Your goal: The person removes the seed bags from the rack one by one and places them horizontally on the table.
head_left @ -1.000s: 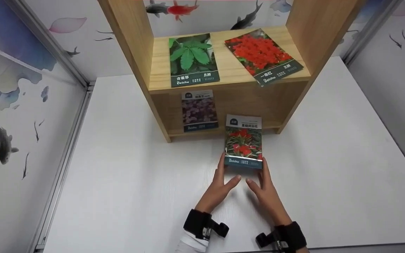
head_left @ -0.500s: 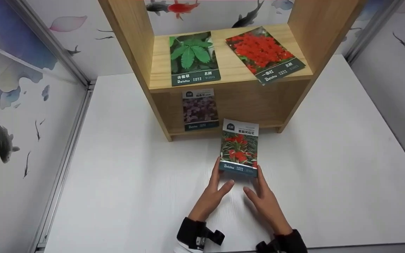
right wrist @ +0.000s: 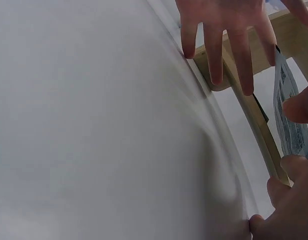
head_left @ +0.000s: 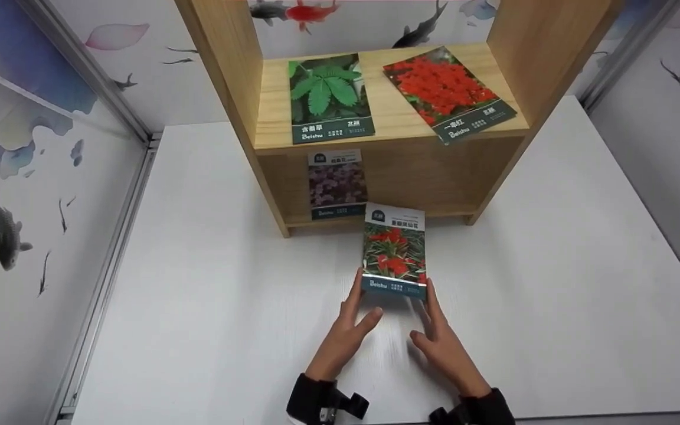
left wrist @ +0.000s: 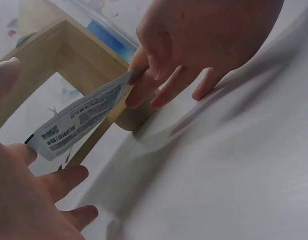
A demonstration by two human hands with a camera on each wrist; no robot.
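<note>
White bench (head_left: 198, 324) fills the lower frame, where left hand (head_left: 343, 336) and right hand (head_left: 449, 349), both spread wide, brace the red-flower packet (head_left: 395, 251) edgewise; uneven pressure could drop it.

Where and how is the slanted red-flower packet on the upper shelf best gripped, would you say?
Probably pinch the slanted packet top and bottom at its near corner, coming from the open front: it looks thin and lies flat, and that corner juts past the front edge of the upper shelf.
</note>
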